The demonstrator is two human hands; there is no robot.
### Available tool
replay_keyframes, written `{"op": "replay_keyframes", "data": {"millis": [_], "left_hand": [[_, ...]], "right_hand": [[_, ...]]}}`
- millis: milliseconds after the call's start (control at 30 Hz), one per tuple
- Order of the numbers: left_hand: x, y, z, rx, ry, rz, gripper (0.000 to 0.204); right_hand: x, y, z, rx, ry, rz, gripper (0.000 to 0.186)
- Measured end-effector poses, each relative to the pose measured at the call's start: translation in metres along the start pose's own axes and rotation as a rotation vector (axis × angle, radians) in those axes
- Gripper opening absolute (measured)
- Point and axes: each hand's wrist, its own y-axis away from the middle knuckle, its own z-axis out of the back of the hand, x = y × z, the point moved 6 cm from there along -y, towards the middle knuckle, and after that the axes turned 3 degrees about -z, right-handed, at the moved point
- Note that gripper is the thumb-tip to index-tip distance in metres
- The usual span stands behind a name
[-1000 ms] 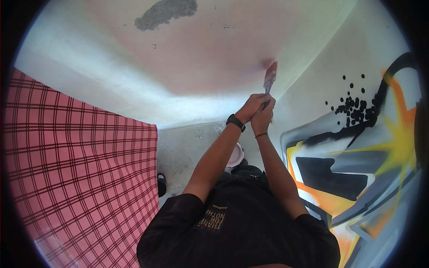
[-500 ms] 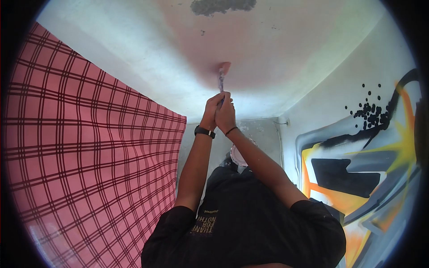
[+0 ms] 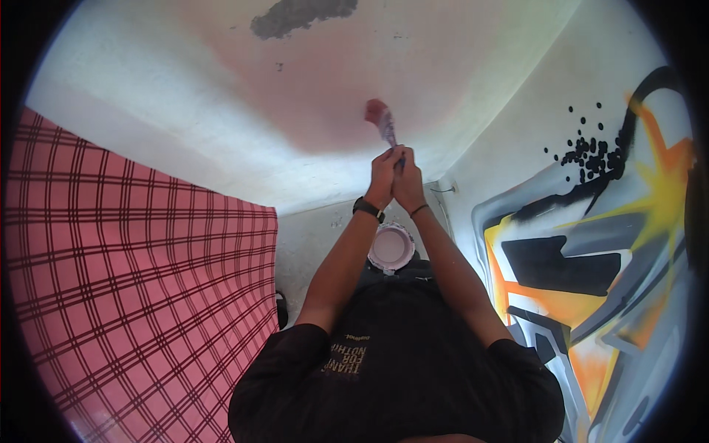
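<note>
Both my arms reach up toward a white wall that carries a broad pale pink painted patch (image 3: 332, 81). My left hand (image 3: 382, 176) and my right hand (image 3: 408, 181) are clasped together around the handle of a paintbrush (image 3: 384, 124). Its pink-loaded bristles touch the wall at the lower edge of the pink patch. A dark watch sits on my left wrist and a thin band on my right. Below my hands, near my chest, stands a round bucket of pale pink paint (image 3: 391, 247).
A pink plaid cloth (image 3: 133, 295) covers the left side. On the right wall is a grey, orange, yellow and black graffiti mural (image 3: 591, 251). A grey bare patch (image 3: 299, 15) shows at the top of the wall. A dark object (image 3: 281, 310) lies by the cloth's edge.
The view has swung about. The brush, held in both hands throughout, now touches a spot lower on the pink patch, and the paint bucket has come into sight below my hands.
</note>
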Motion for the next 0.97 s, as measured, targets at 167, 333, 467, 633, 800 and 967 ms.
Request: {"op": "replay_keyframes", "data": {"millis": [167, 333, 467, 633, 800, 967], "left_hand": [[0.039, -0.017, -0.075, 0.182, -0.122, 0.162, 0.021], [0.059, -0.031, -0.087, 0.167, -0.09, 0.148, 0.024], [0.033, -0.045, -0.057, 0.073, -0.029, 0.093, 0.025], [-0.015, -0.018, 0.018, -0.03, 0.044, 0.029, 0.026], [-0.045, 0.024, 0.08, -0.118, 0.107, -0.007, 0.027], [-0.056, 0.039, 0.115, -0.211, 0.139, -0.088, 0.035]], "right_hand": [[-0.03, -0.017, 0.068, -0.189, 0.004, -0.032, 0.028], [-0.025, -0.017, 0.09, -0.407, 0.017, -0.101, 0.029], [-0.007, -0.026, 0.062, -0.308, 0.079, -0.064, 0.028], [0.018, -0.012, -0.009, -0.167, 0.042, -0.046, 0.029], [0.034, 0.02, -0.078, 0.097, 0.011, -0.003, 0.026], [0.048, 0.03, -0.111, 0.33, -0.032, 0.047, 0.029]]}}
